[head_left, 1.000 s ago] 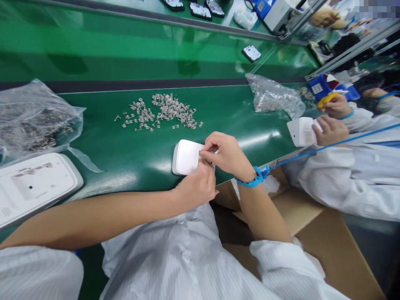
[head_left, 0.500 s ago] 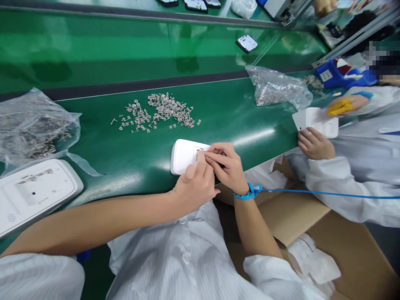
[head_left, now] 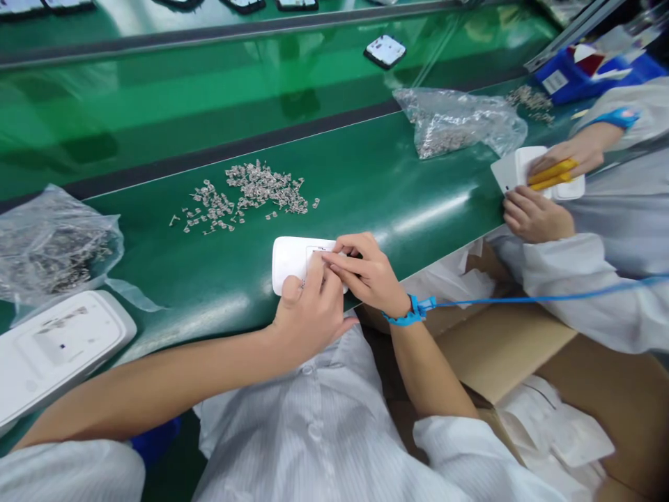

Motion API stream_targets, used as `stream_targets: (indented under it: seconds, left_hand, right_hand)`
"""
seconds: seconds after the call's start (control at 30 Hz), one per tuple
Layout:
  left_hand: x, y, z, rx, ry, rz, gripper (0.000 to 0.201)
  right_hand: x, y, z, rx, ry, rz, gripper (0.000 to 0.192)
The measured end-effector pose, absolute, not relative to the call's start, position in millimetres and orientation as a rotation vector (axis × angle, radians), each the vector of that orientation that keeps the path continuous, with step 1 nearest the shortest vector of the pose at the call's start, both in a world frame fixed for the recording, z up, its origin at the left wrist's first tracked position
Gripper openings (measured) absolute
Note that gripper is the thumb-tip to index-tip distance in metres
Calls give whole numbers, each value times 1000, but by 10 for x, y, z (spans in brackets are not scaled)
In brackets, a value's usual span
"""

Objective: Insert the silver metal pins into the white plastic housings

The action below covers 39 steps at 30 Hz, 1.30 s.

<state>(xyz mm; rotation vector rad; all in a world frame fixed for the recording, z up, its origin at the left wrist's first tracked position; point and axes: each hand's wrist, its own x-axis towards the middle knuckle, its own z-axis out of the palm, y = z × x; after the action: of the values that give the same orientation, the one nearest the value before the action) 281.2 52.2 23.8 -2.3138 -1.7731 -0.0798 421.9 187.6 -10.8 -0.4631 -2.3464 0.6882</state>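
A white plastic housing (head_left: 287, 261) with a recess near its right end lies on the green work surface in front of me. My left hand (head_left: 308, 307) reaches over its near edge, index finger pressed down at the recess, thumb raised and apart. From the right, my right hand (head_left: 366, 272) brings its fingertips together over the same recess and touches the left fingers. Whatever sits between the right fingertips is hidden. A blue wrist strap (head_left: 408, 311) circles my right wrist. Beyond the housing lies a loose pile of small metal clips (head_left: 266, 185).
At left, a clear bag of metal parts (head_left: 57, 251) lies behind a larger white housing (head_left: 67, 341). Another bag (head_left: 449, 125) lies at back right. A co-worker's hands (head_left: 543, 213) hold a white housing and a yellow tool (head_left: 554, 174). A cardboard box (head_left: 502, 355) stands below the edge.
The camera view has shifted, so the scene sits differently in the picture. My hands stay at the housing's recess. The co-worker's hand with the yellow tool has come closer to their other hand.
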Motion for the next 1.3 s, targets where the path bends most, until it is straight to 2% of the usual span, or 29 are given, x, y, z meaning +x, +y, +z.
stream_targets:
  seconds: [0.23,0.4,0.63,0.8,0.97,1.1,1.2,1.3]
  left_hand:
    - [2809,537,231,-2339,-1765,-79,63]
    - [2843,497,158,-2313,-1715,-99,60]
    - [2873,487,141,-2283,-1726,-86,72]
    - [2863,498,198,-2297,-1720,-64,76]
    - [2850,505,206,-2328,-1734,-83,73]
    - [2842,506,176,-2345,-1744,-110,71]
    - [2843,508,160,-2342,-1746,-106,70]
    - [2850,510,150,-2319,-1727,-96,71]
  right_hand:
    - [4219,1886,-99,-471,-2386,672,31]
    - [4187,1882,-77,-516,-2304,680,25]
    - [4004,1983,7,-692,-2341,634,22]
    - [3961,2015,46,-638,-2435,564,13]
    - [3978,2066,105,-566,-2514,530,14]
    - [3975,2194,213,-533,-2623,641,16]
    - [3929,2259,279,-574,-2632,763,11]
    - [3853,2232,330,-649,-2656,753,4]
